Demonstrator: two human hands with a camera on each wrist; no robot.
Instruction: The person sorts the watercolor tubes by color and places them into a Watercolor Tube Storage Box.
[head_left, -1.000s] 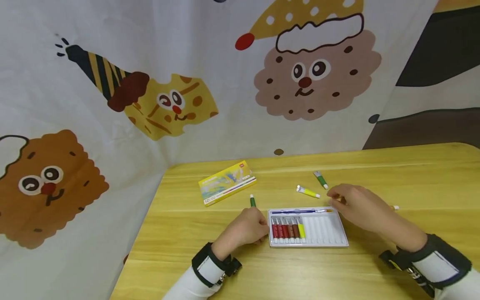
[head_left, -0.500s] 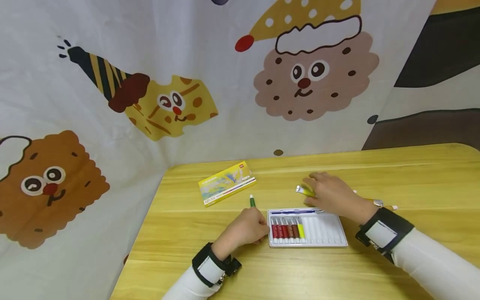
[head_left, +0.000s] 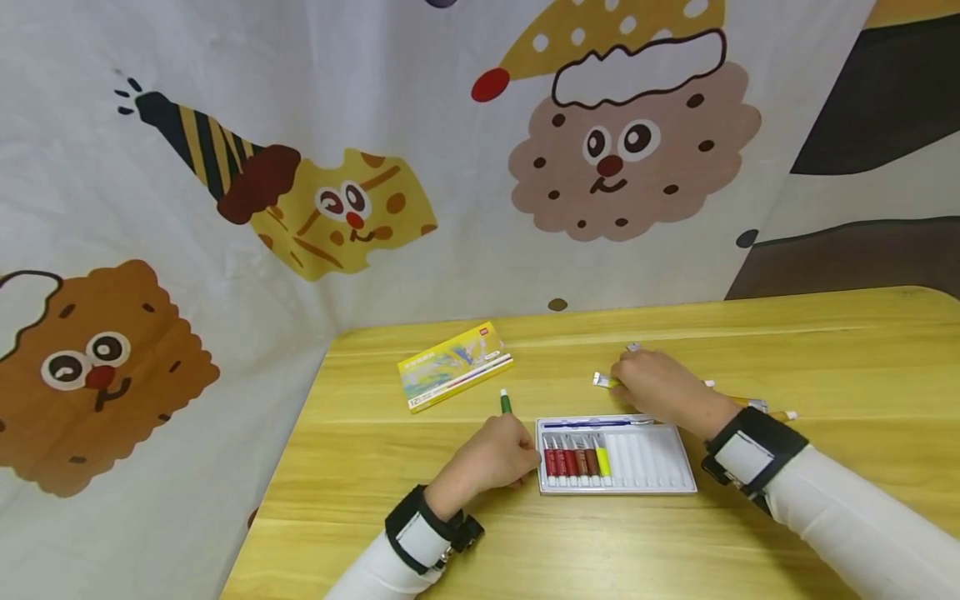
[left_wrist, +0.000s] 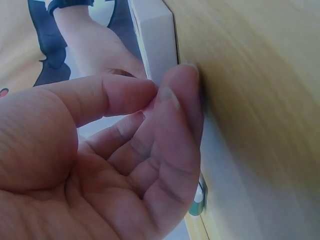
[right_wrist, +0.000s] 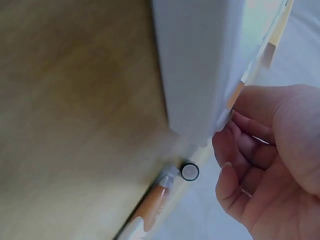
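A white plastic paint tray (head_left: 651, 491) lies before me, with red, brown and yellow paint tubes (head_left: 574, 464) in its left slots and a blue-handled paintbrush (head_left: 588, 424) along its back. My left hand (head_left: 497, 454) holds the tray's left edge between thumb and fingers. A loose green tube (head_left: 506, 402) lies just behind that hand. My right hand (head_left: 663, 385) is low over a yellow paint tube (head_left: 603, 380), fingers bent down and covering most of it; I cannot tell if they grip it. Beyond its knuckles shows the silver end of another tube (head_left: 633, 346).
A yellow paint box (head_left: 455, 367) lies at the back left of the wooden table (head_left: 375, 483). By my right wrist are ochre tubes (head_left: 783, 415), partly hidden by the arm. A printed cloth (head_left: 465, 167) hangs behind the table.
My right hand has moved left from beside the tray's back right corner to the yellow tube, now covering it and most of the green one. The left hand stays at the tray.
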